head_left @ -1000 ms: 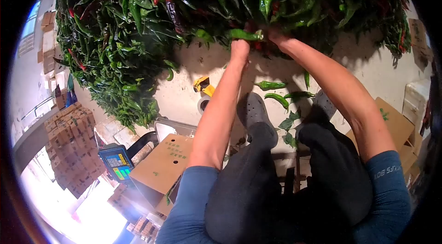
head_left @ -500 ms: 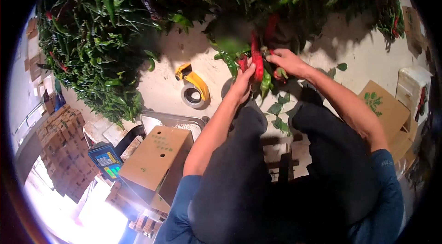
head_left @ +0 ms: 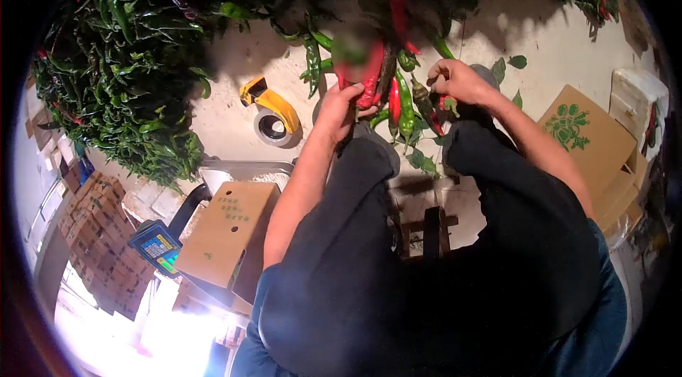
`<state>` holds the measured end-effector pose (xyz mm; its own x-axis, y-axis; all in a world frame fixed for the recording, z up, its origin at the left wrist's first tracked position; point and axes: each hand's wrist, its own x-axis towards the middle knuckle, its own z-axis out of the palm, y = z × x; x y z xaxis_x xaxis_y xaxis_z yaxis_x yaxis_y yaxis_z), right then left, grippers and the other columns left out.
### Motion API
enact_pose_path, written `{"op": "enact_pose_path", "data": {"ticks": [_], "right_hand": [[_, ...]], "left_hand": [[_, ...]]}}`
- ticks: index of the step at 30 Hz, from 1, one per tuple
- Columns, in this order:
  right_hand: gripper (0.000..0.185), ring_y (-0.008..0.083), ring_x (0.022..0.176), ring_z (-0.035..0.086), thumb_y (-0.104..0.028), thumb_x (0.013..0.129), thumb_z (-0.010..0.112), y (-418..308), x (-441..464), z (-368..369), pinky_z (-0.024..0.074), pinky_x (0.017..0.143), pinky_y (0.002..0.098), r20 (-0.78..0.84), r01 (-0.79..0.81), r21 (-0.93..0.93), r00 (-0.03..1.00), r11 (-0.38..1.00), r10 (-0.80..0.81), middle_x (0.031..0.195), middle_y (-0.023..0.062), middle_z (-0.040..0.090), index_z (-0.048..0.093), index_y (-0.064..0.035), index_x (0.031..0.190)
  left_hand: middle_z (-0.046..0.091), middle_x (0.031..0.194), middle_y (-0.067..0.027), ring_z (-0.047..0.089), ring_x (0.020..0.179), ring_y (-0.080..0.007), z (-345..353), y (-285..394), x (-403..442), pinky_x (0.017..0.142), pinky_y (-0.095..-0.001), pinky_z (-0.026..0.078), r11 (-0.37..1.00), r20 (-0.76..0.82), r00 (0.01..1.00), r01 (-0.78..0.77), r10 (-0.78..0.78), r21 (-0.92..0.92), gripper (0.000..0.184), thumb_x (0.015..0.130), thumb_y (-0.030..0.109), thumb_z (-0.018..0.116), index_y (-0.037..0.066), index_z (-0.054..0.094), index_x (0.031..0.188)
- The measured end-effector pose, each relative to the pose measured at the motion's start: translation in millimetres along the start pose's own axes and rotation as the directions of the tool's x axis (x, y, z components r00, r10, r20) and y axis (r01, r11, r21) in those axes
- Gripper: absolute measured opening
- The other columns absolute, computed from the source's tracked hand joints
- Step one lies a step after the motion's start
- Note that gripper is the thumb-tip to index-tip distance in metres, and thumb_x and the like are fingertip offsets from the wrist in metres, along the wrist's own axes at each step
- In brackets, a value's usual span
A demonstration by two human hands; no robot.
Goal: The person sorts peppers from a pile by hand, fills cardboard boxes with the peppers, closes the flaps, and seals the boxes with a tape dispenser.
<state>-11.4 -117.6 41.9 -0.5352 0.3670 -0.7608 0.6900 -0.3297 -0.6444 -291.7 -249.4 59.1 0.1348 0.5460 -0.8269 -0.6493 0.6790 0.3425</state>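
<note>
Your left hand (head_left: 335,112) is closing around red peppers (head_left: 368,93), just to the right of the yellow tape dispenser (head_left: 279,107). A blurred green shape (head_left: 353,49) is covering their far end. Your right hand (head_left: 462,84) is curling its fingers narrowly, farther right of the dispenser; you cannot tell from this view whether it is gripping anything. Between your hands, also right of the dispenser, a slim red pepper (head_left: 395,100) and a green pepper (head_left: 406,110) are lying or hanging; which, is not clear. Left of the dispenser and beyond it, the heap of peppers (head_left: 128,85) is spreading.

Your left hand is gathering several smooth skins at once, so a loosening thumb could be letting one slip towards the dispenser. Squeezing too hard could be bruising them. Pulling by a stem with your right hand could be snapping it, and your shoes could be crushing peppers dropped right of the dispenser.
</note>
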Motion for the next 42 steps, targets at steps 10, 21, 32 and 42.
{"op": "enact_pose_path", "data": {"ticks": [10, 21, 32, 42], "right_hand": [[0.049, 0.0415, 0.081, 0.069, -0.041, 0.082, 0.074, -3, -15, 60, 0.0556, 0.072, 0.0494, -0.049, 0.034, -0.738, 0.994, 0.674, -0.103, 0.081, 0.0234, 0.069, 0.06, 0.0043, 0.093], [0.03, 0.04, 0.084, 0.07, -0.02, 0.074, 0.069, -4, -10, 57, 0.0558, 0.075, 0.0486, -0.19, 0.027, -0.709, 0.955, 0.705, -0.228, 0.094, 0.0245, 0.068, 0.062, 0.0029, 0.091], [0.047, 0.0175, 0.07, 0.067, -0.032, 0.078, 0.077, -37, -14, -18, 0.0539, 0.071, 0.0348, -0.377, 0.095, -0.104, 0.918, 0.99, -0.127, 0.088, 0.0125, 0.07, 0.067, 0.0027, 0.108], [0.043, 0.0374, 0.086, 0.071, -0.043, 0.077, 0.072, -43, 89, -16, 0.0564, 0.081, 0.0495, -0.411, -0.039, -0.71, 0.834, 0.703, -0.368, 0.088, 0.0236, 0.072, 0.075, -0.002, 0.087]], "left_hand": [[0.072, 0.096, -0.0107, 0.068, 0.088, -0.0204, 58, 48, 5, 0.081, -0.0329, 0.052, 0.614, -0.171, 0.971, 0.034, 0.166, 0.789, 0.059, 0.076, 0.041, 0.081, 0.0, 0.065, 0.115], [0.071, 0.083, -0.0178, 0.065, 0.091, -0.0366, 82, 3, 45, 0.085, -0.0469, 0.046, -0.251, 0.179, 0.749, -0.018, 0.638, 0.968, 0.043, 0.069, 0.036, 0.08, 0.002, 0.067, 0.092], [0.069, 0.089, -0.0092, 0.063, 0.084, -0.0139, 28, 51, 10, 0.076, -0.0277, 0.048, 0.561, -0.205, 0.957, 0.056, 0.207, 0.826, 0.025, 0.074, 0.019, 0.069, 0.0, 0.07, 0.091], [0.071, 0.096, -0.0223, 0.07, 0.092, -0.0377, 50, 28, -46, 0.085, -0.0417, 0.053, 0.368, -0.124, 0.897, -0.045, 0.425, 0.929, 0.042, 0.077, 0.023, 0.072, -0.002, 0.06, 0.109]]}}
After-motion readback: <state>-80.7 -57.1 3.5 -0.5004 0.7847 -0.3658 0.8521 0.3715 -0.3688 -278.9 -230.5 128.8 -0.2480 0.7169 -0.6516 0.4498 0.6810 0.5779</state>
